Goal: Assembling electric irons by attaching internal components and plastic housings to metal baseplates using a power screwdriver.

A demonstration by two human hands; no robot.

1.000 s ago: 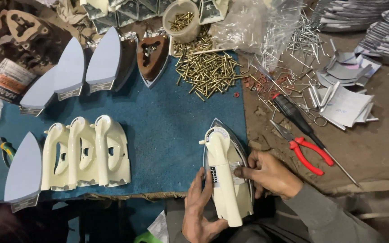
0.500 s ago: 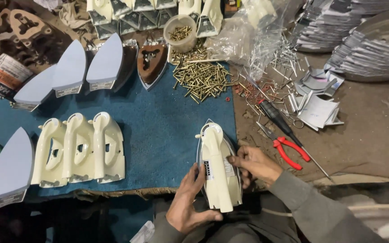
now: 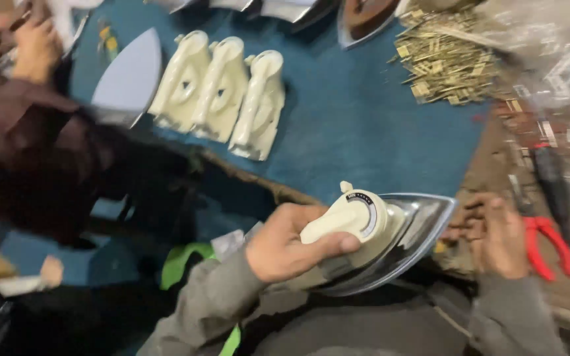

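My left hand grips the cream handle of an electric iron with a dial and a shiny metal soleplate. The iron is tilted on its side, held over my lap just off the edge of the blue cloth. My right hand is by the iron's pointed tip with its fingers curled. Blur hides whether it holds anything.
Three cream iron handles lie side by side on the cloth beside a bare soleplate. A heap of brass parts sits at the far right, and red-handled pliers lie right of my hand. A co-worker's hands and maroon sleeve are at left.
The iron has come off the cloth and been turned onto its side toward my lap. My left hand has shifted onto its handle. The view has swung left and closer, bringing in the co-worker.
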